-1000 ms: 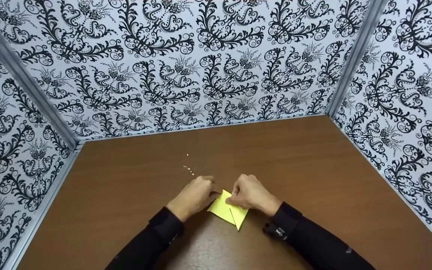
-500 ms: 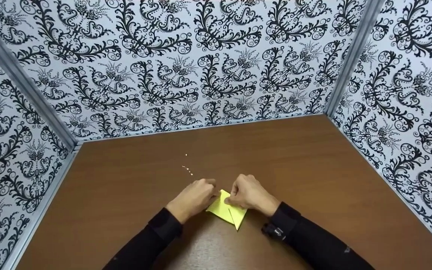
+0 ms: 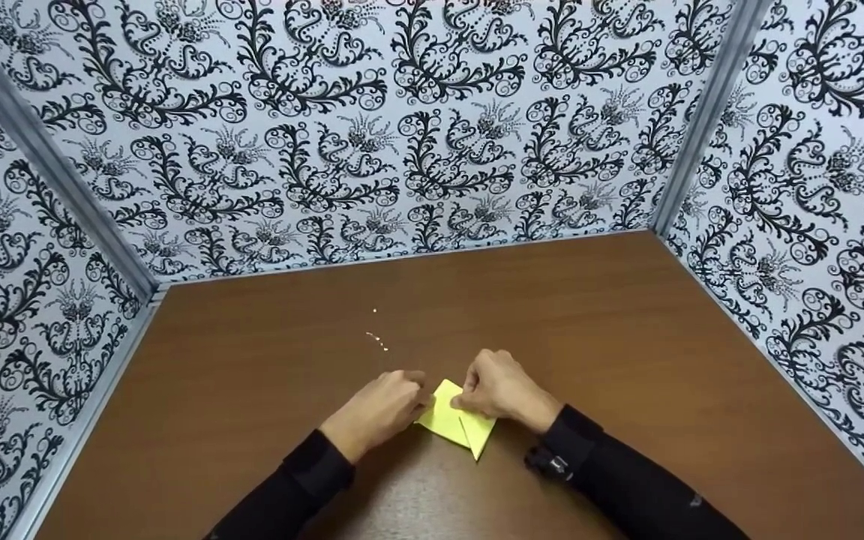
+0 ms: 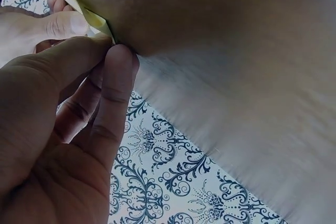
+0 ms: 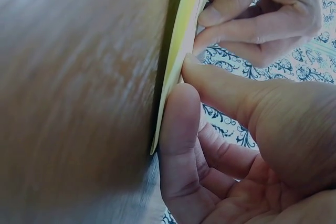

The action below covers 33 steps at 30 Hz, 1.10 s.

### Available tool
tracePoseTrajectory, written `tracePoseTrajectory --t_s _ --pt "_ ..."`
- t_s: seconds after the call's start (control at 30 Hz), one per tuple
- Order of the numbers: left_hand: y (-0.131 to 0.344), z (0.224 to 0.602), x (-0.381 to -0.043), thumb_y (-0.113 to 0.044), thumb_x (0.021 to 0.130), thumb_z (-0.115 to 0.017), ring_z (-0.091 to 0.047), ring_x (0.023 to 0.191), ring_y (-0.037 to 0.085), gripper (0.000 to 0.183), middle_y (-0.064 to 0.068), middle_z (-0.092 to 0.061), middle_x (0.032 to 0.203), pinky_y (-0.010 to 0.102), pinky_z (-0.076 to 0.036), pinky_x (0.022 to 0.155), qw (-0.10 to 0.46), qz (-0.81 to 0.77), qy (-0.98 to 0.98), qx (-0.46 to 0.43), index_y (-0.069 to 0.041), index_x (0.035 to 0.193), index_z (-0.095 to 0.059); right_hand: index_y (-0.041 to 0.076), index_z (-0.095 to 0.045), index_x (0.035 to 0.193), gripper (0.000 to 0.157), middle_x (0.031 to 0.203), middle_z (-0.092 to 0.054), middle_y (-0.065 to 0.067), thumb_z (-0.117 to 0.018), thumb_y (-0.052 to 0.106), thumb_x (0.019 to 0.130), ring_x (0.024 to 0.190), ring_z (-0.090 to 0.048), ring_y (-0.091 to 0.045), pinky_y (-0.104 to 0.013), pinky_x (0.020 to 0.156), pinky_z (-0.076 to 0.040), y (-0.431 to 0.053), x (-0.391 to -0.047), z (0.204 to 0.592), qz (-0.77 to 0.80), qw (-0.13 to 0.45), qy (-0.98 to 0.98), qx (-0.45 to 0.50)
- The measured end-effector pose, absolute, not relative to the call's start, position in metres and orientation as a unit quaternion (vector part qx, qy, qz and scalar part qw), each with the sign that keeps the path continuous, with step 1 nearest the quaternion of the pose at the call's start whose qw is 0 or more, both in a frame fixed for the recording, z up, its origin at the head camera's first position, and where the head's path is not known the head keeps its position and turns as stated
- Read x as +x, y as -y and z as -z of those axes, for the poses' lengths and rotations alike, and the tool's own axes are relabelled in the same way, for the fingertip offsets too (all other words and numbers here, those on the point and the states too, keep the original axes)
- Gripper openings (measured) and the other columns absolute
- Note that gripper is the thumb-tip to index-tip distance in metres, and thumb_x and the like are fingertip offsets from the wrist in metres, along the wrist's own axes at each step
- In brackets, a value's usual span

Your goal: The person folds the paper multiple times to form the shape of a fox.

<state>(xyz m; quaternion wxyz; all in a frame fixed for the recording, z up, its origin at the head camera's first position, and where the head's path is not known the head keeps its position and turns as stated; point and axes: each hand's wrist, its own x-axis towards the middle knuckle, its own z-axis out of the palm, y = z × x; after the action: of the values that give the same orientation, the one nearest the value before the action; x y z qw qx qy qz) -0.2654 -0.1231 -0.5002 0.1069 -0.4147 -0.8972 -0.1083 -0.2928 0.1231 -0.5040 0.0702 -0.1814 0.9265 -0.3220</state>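
Note:
A folded piece of yellow paper (image 3: pixel 443 414) lies on the brown table, a triangular flap at its lower right ending in a point. My left hand (image 3: pixel 381 406) pinches the paper's left edge between thumb and forefinger; the left wrist view shows these fingertips meeting at a corner of the yellow paper (image 4: pixel 97 20). On the upper right part, my right hand (image 3: pixel 503 386) holds the sheet with thumb and forefinger close together. Seen edge-on in the right wrist view, the paper (image 5: pixel 176 59) has layers slightly parted. The right fingers cover part of the flap.
Small white specks (image 3: pixel 377 341) lie on the table (image 3: pixel 574 300) beyond the left hand. Patterned black-and-white walls (image 3: pixel 432 150) enclose its back and sides. Both forearms wear dark sleeves (image 3: pixel 612 465).
My left hand has slid down the paper's left side toward me, uncovering the upper left corner. The right hand and the paper stay almost where they were.

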Motion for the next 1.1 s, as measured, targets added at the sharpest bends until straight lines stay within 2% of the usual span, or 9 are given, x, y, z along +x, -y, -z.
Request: tracePoseTrajectory --t_s 0.13,0.23,0.43,0.5,0.7,0.87,1.03,1.1 --pt "0.126 0.502 -0.261 -0.001 0.107 -0.078 -0.046 0.068 0.005 0.028 0.004 -0.062 0.082 0.019 -0.044 0.058 0.110 0.104 0.896 -0.417 -0.009 0.081 -0.081 0.021 -0.081 0.066 0.032 0.054 -0.069 0.010 -0.099 0.024 0.092 0.053 -0.061 -0.011 -0.030 0.068 -0.052 -0.123 -0.293 0.503 0.319 0.069 -0.927 -0.183" --pt "0.128 0.503 -0.257 -0.001 0.108 -0.078 -0.045 0.067 0.004 0.027 0.003 -0.062 0.081 0.018 -0.044 0.058 0.111 0.102 0.897 -0.415 -0.008 0.082 -0.082 0.021 -0.081 0.067 0.031 0.054 -0.068 0.011 -0.099 0.024 0.092 0.052 -0.061 -0.011 -0.029 0.066 -0.052 -0.123 -0.293 0.503 0.318 0.067 -0.928 -0.182" --pt "0.132 0.501 -0.249 -0.002 0.106 -0.081 -0.062 0.066 0.010 0.026 0.003 -0.066 0.084 0.020 -0.051 0.058 0.120 0.076 0.897 -0.418 -0.009 0.081 -0.080 0.020 -0.082 0.068 0.029 0.057 -0.070 0.010 -0.100 0.022 0.091 0.051 -0.062 -0.009 -0.025 0.059 -0.051 -0.123 -0.293 0.502 0.322 0.072 -0.928 -0.171" --pt "0.134 0.500 -0.246 -0.001 0.104 -0.082 -0.063 0.067 0.010 0.023 0.002 -0.066 0.084 0.021 -0.053 0.059 0.122 0.070 0.894 -0.425 -0.010 0.082 -0.081 0.020 -0.082 0.069 0.028 0.057 -0.071 0.009 -0.100 0.022 0.091 0.050 -0.062 -0.009 -0.024 0.057 -0.051 -0.123 -0.292 0.502 0.325 0.073 -0.928 -0.169" --pt "0.143 0.500 -0.241 0.000 0.101 -0.086 -0.049 0.070 0.001 0.020 -0.001 -0.061 0.083 0.017 -0.049 0.062 0.114 0.069 0.887 -0.442 -0.012 0.085 -0.083 0.018 -0.082 0.070 0.028 0.061 -0.075 0.006 -0.099 0.020 0.092 0.049 -0.062 -0.007 -0.023 0.056 -0.051 -0.124 -0.291 0.503 0.340 0.082 -0.921 -0.169" --pt "0.149 0.500 -0.235 -0.001 0.101 -0.087 -0.051 0.071 0.000 0.021 -0.002 -0.061 0.084 0.016 -0.050 0.064 0.110 0.078 0.886 -0.444 -0.012 0.084 -0.082 0.016 -0.082 0.070 0.028 0.062 -0.076 0.004 -0.099 0.020 0.092 0.050 -0.063 -0.008 -0.023 0.058 -0.051 -0.124 -0.290 0.502 0.343 0.080 -0.919 -0.176" --pt "0.152 0.502 -0.229 -0.001 0.105 -0.084 -0.038 0.071 -0.003 0.023 -0.003 -0.054 0.081 0.014 -0.040 0.063 0.092 0.093 0.892 -0.432 -0.013 0.085 -0.083 0.014 -0.084 0.072 0.026 0.062 -0.076 0.002 -0.098 0.017 0.093 0.049 -0.061 -0.008 -0.023 0.056 -0.048 -0.125 -0.289 0.501 0.346 0.080 -0.917 -0.185" --pt "0.152 0.503 -0.227 -0.002 0.106 -0.084 -0.038 0.071 -0.003 0.021 -0.003 -0.056 0.081 0.013 -0.039 0.064 0.091 0.096 0.895 -0.427 -0.012 0.088 -0.086 0.014 -0.084 0.072 0.027 0.062 -0.075 0.002 -0.098 0.016 0.094 0.049 -0.060 -0.008 -0.023 0.055 -0.046 -0.125 -0.289 0.500 0.346 0.079 -0.916 -0.185"
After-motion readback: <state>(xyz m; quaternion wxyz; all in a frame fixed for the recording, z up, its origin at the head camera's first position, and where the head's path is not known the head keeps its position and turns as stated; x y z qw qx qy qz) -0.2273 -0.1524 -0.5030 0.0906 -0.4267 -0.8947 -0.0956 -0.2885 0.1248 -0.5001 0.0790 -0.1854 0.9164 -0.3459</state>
